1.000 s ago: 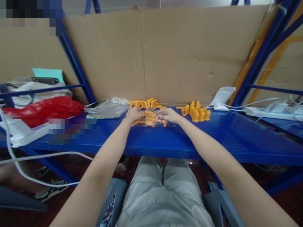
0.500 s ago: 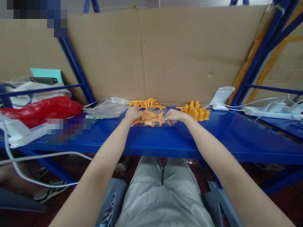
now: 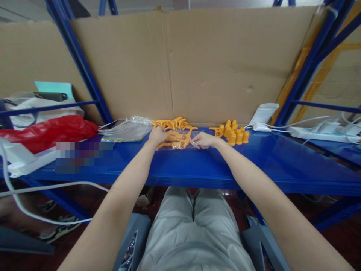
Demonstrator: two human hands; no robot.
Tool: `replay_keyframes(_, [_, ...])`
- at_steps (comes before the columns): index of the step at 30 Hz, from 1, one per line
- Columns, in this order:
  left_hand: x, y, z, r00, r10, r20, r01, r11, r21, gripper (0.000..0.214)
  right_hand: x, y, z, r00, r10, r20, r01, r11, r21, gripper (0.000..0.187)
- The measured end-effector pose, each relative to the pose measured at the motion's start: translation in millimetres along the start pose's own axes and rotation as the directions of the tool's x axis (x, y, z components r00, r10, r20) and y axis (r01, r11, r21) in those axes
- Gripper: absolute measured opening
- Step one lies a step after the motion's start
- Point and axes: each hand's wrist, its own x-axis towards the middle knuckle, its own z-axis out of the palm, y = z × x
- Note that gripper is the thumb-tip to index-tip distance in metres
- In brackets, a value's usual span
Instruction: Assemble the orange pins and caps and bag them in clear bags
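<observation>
A clear plastic bag (image 3: pixel 180 145) with several orange plastic parts (image 3: pixel 175 137) inside lies on the blue table. My left hand (image 3: pixel 158 135) is closed at the bag's left end, its fingertips partly hidden. At the right end, my right hand (image 3: pixel 203 140) pinches the bag's clear edge between thumb and fingers. Just behind the bag is a pile of loose orange branched pieces (image 3: pixel 176 122), with small metal bits among them. Right of my right hand stands a group of orange cup-shaped pieces (image 3: pixel 235 134).
Stacked clear bags (image 3: pixel 126 130) lie to the left, beside a red plastic bag (image 3: pixel 56 130). A white power strip (image 3: pixel 318 133) with cables sits at the right, near a white stand (image 3: pixel 263 116). Cardboard (image 3: pixel 211 67) walls off the back; blue posts (image 3: pixel 84 71) frame it.
My right hand has moved slightly left along the bag, and the bag's right end is drawn in. My left hand stays at about the same place.
</observation>
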Motion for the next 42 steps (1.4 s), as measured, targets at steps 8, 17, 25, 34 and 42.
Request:
replay_keyframes(8, [-1.3,0.9,-0.6,1.0,0.0,0.014,0.0,1.0,0.009,0.03,3.8,1.2,4.5,0.997,-0.069,-0.047,0.079,0.958,0.276,0.016])
replay_keyframes(17, [-2.3,2.6,-2.6,1.0,-0.005,0.016,0.005,1.0,-0.013,0.027,27.9,16.6,17.2,0.975,-0.078,-0.21,0.105,0.987,0.121,0.026])
replay_keyframes(25, [-2.8,3.0,-1.5,1.0,-0.011,0.01,0.011,1.0,0.008,0.028,33.9,20.4,19.6,0.961,-0.116,-0.249,0.149,0.982,0.117,0.017])
replay_keyframes(34, [3.0,9.6,7.8,0.99,0.138,-0.006,-0.138,0.981,-0.133,0.037,29.2,16.4,15.1,0.966,-0.16,-0.205,0.17,0.985,0.03,0.012])
replay_keyframes(42, [-0.5,13.0,7.2,0.977,0.211,0.013,-0.204,0.956,-0.21,0.041,5.9,14.3,-25.6,0.825,-0.109,-0.555,-0.186,0.874,-0.449,0.027])
